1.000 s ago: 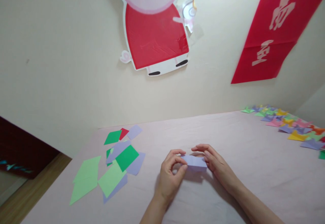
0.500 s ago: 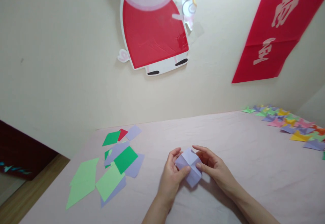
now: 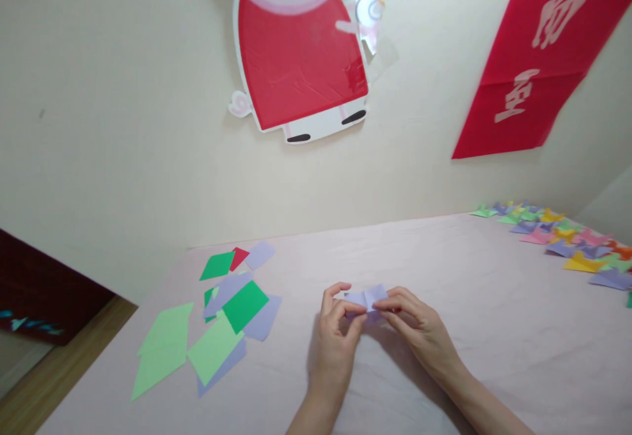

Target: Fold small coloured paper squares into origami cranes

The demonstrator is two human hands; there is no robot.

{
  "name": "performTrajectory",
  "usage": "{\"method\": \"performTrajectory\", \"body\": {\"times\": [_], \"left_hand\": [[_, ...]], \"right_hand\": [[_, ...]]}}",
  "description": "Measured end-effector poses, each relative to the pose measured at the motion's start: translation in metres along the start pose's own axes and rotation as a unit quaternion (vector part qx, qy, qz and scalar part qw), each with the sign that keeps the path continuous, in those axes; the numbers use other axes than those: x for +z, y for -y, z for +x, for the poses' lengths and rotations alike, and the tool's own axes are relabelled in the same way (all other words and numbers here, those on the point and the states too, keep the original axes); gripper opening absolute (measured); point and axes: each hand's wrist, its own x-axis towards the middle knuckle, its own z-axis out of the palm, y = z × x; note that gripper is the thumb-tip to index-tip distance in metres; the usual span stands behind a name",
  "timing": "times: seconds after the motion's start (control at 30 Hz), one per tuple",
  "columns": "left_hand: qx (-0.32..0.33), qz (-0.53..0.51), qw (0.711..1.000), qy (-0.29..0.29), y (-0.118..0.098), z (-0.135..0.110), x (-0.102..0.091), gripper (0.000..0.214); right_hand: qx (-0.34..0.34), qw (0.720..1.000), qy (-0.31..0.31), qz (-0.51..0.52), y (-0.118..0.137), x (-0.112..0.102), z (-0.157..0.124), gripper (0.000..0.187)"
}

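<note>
Between my hands, above the pale cloth, is a small creased sheet of purple paper. Its near part bends under, while the far part stands up toward the wall. My left hand pinches the left side between thumb and forefinger. On the other side my right hand grips the paper with thumb and fingertips. The underside of the paper and some fingertips behind it are hidden.
Loose paper sheets lie to the left: dark green, light green, purple and red. Several folded paper pieces line the right edge. A cartoon cutout and a red banner hang on the wall behind.
The purple paper was spread open facing me with a cross of creases; now its near part is bent under. My fingers have moved to pinch along the middle crease.
</note>
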Motion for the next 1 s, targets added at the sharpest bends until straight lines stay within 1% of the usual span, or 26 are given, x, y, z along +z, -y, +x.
{"method": "performTrajectory", "body": {"times": [0.1,0.17,0.23,0.3,0.43,0.5,0.57,0.63,0.73,0.8,0.9,1.0], "left_hand": [[-0.015,-0.052,0.999,0.003,-0.0019,0.0009,0.0019,0.007],[-0.047,-0.129,0.991,-0.004,-0.0011,0.0021,0.0035,0.013],[-0.087,-0.217,0.972,-0.019,0.0003,0.0030,0.0049,0.024],[-0.117,-0.279,0.953,-0.024,0.0017,0.0036,0.0057,0.031],[-0.152,-0.350,0.924,-0.003,0.0023,0.0038,0.0055,0.033],[-0.171,-0.381,0.908,0.018,0.0011,0.0035,0.0052,0.033],[-0.183,-0.401,0.896,0.046,-0.0007,0.0028,0.0052,0.037],[-0.185,-0.405,0.893,0.067,-0.0024,0.0016,0.0055,0.042],[-0.185,-0.396,0.897,0.074,-0.0035,-0.0002,0.0064,0.048],[-0.191,-0.392,0.897,0.077,-0.0035,-0.0010,0.0071,0.050],[-0.193,-0.389,0.899,0.062,-0.0039,-0.0008,0.0086,0.051],[-0.190,-0.390,0.900,0.024,-0.0047,0.0002,0.0102,0.053]], "right_hand": [[-0.009,1.000,-0.001,-0.003,0.0009,0.0002,0.0003,0.021],[-0.007,1.000,-0.001,0.003,0.0007,0.0001,0.0010,0.022],[0.000,1.000,0.007,0.011,0.0000,0.0002,0.0012,0.023],[0.012,1.000,0.014,0.013,-0.0009,0.0007,0.0007,0.020],[0.049,0.999,0.004,0.007,-0.0029,0.0016,-0.0014,0.019],[0.065,0.998,-0.005,0.014,-0.0038,0.0017,-0.0018,0.019],[0.069,0.997,-0.013,0.022,-0.0043,0.0015,-0.0014,0.017],[0.054,0.998,-0.020,0.027,-0.0043,0.0015,-0.0004,0.015],[0.024,0.999,-0.030,0.011,-0.0031,0.0016,0.0012,0.014],[0.020,0.999,-0.028,0.002,-0.0018,0.0020,0.0018,0.014],[0.016,1.000,-0.007,0.010,0.0006,0.0030,0.0020,0.013],[0.007,1.000,0.011,0.015,0.0030,0.0043,0.0018,0.015]]}}
